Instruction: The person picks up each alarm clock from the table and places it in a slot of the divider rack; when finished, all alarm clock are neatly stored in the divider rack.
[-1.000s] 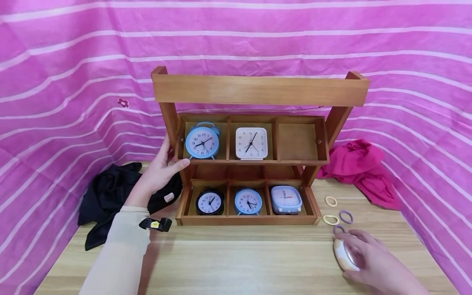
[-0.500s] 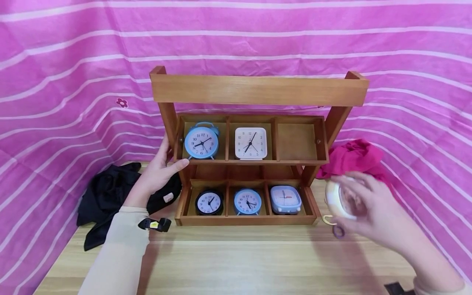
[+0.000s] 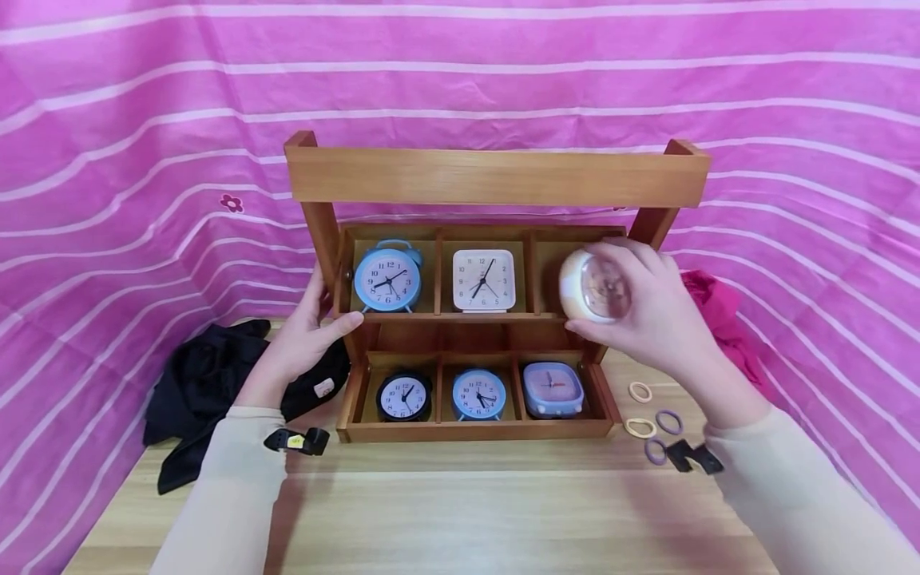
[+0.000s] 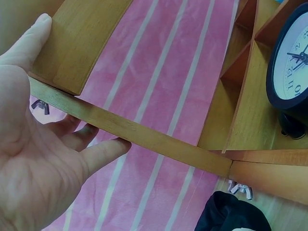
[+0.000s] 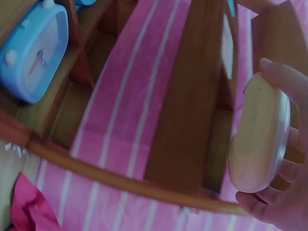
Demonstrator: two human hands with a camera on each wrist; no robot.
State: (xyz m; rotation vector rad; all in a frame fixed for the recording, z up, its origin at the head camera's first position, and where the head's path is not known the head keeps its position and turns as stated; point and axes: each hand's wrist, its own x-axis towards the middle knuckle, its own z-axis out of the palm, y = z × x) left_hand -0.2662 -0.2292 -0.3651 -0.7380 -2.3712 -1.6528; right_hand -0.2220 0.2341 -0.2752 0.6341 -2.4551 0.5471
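Observation:
My right hand [image 3: 650, 299] grips a cream, round-edged clock [image 3: 595, 287] by its sides, at the front of the upper right compartment of the wooden shelf [image 3: 496, 177]. In the right wrist view the clock's smooth cream back [image 5: 257, 134] shows between thumb and fingers. On the shelf's left side, my left hand [image 3: 309, 334] holds the upper tier, thumb on the front and fingers behind the side board [image 4: 139, 132]. A blue twin-foot alarm clock [image 3: 389, 279] and a white square clock [image 3: 484, 279] fill the other upper compartments.
The lower tier holds a black clock [image 3: 404, 397], a blue clock [image 3: 479, 394] and a light-blue squarish clock [image 3: 553, 390]. Black cloth [image 3: 194, 387] lies left, pink cloth [image 3: 719, 311] right. Several hair ties [image 3: 640, 429] lie on the table [image 3: 467, 511] at right.
My right hand has lifted the cream clock from the table at right and carried it up and left to the upper right compartment. The left hand keeps its place on the shelf.

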